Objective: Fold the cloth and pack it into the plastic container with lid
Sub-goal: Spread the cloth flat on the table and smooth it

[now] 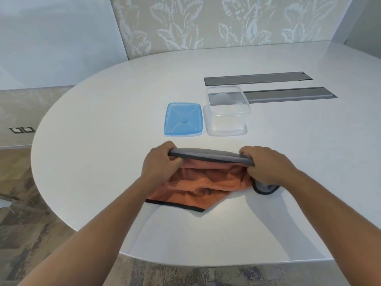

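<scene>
An orange cloth (198,182) with a grey reverse side and black trim lies partly folded on the white table (103,120). My left hand (159,162) pinches the left end of its raised grey edge. My right hand (266,164) grips the right end of the same edge, which is stretched between them just above the table. A grey corner of the cloth pokes out under my right wrist. Beyond the cloth stands the clear plastic container (226,112), open on top. Its blue lid (183,119) lies flat just left of it.
Two grey metal cable-slot covers (257,78) are set into the table behind and to the right of the container. The rounded table edge runs along the left and close in front of me. Patterned floor shows beyond it, with floor sockets (21,130) at the left.
</scene>
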A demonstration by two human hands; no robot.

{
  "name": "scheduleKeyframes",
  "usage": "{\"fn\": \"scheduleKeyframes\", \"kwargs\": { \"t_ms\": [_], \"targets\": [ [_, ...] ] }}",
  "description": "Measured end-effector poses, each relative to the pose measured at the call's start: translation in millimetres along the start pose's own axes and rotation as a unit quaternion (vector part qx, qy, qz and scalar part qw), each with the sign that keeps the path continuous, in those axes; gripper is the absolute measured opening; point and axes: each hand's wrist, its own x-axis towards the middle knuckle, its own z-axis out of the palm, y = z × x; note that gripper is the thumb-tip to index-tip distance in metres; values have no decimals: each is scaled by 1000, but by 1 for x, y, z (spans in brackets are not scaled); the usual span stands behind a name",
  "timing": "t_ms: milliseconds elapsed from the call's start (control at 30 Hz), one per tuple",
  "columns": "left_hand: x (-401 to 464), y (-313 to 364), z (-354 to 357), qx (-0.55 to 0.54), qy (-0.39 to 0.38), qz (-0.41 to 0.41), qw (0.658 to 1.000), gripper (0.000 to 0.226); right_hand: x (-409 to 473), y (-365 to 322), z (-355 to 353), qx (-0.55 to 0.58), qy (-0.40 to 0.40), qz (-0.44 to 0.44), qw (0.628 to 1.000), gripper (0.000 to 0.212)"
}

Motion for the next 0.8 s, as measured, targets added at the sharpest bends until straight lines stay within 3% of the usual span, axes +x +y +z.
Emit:
{"fn": "scheduleKeyframes", "kwargs": {
  "t_ms": [67,200,300,400,467,567,633,733,800],
  "targets": [
    [9,4,-11,-40,-19,-20,999,14,2,7,-8,48,7,37,998,19],
    [22,12,-31,-221,-56,-76,971,14,1,15,-23,224,28,59,972,5],
    [26,16,-41,-300,-66,-91,947,20,0,17,-32,353,53,79,931,15],
    [28,9,-42,-363,-47,-125,922,45,-5,10,-39,444,64,85,889,22],
    [28,4,-41,-377,-45,-145,914,46,-9,6,-42,501,28,109,858,27],
    [28,2,-42,-359,-30,-160,919,31,-15,11,-44,584,-98,126,796,25],
    [29,2,-45,-339,-33,-155,927,24,-15,20,-43,621,-154,84,764,45],
    [32,6,-52,-337,-29,-150,929,21,-15,32,-42,639,-164,-9,752,57],
    [33,7,-53,-357,-3,-158,921,34,-12,42,-40,650,-163,-31,742,73]
  ]
}}
